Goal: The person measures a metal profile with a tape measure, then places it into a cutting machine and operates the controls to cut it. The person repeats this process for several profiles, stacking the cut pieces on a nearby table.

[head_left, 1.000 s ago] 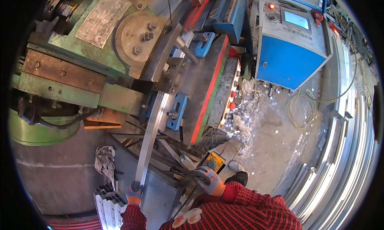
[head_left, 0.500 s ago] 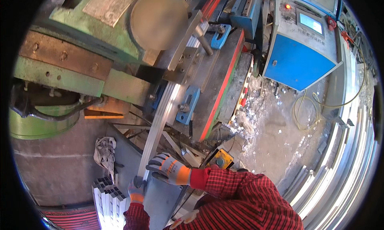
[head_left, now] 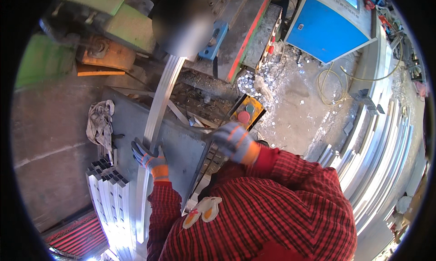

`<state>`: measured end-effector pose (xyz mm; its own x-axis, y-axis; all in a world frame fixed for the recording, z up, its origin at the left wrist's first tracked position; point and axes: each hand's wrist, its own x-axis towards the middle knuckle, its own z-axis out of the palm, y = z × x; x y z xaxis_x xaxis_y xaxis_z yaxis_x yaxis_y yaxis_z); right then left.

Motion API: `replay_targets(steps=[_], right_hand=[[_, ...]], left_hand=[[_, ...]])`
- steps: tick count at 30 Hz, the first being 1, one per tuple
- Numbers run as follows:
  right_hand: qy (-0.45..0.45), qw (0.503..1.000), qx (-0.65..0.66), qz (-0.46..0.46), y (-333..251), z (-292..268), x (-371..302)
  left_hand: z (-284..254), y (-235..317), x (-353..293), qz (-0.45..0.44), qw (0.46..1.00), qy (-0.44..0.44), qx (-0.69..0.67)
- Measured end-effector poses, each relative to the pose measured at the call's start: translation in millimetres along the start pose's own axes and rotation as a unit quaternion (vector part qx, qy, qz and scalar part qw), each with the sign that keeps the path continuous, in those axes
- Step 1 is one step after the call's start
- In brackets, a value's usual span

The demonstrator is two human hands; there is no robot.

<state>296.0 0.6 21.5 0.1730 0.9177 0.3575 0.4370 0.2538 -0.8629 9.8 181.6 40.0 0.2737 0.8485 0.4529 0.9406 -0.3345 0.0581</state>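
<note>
Gloved in grey and orange, my left hand (head_left: pixel 152 161) is closed round a long silver metal profile (head_left: pixel 160 99). That bar runs from the machine, over a dark metal table (head_left: pixel 179 145), and on past my hand. My right hand (head_left: pixel 234 142), in a matching glove, is off the bar and smeared by motion. It is just below a yellow button box (head_left: pixel 255 109) with a red and a green button; whether it touches the box I cannot tell. The bar's far end disappears into a blurred patch at the machine.
A stack of square metal tubes (head_left: pixel 109 193) stands left of the bar, below a dirty rag (head_left: pixel 100 122). Metal offcuts (head_left: pixel 249 81) litter the floor. On the right are a blue cabinet (head_left: pixel 324 31), a coiled yellow hose (head_left: pixel 320 86) and long metal profiles (head_left: pixel 377 156).
My right hand has left the bar and moved right, to the button box. My left hand stays on the bar, and more bar shows behind it. The whole view has shifted.
</note>
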Motion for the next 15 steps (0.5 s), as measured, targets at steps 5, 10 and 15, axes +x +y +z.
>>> replay_targets(steps=[5,10,15], right_hand=[[0.144,0.94,-0.257,0.17,27,-25,-65],[0.119,0.881,-0.368,0.274,39,-23,-71],[0.049,0.846,-0.447,0.287,41,-24,-47]], left_hand=[[-39,3,-24,0.069,0.952,0.036,-0.297],[-76,-29,-110,0.008,0.865,-0.155,-0.477],[-93,-73,-162,0.016,0.912,-0.12,-0.392]])
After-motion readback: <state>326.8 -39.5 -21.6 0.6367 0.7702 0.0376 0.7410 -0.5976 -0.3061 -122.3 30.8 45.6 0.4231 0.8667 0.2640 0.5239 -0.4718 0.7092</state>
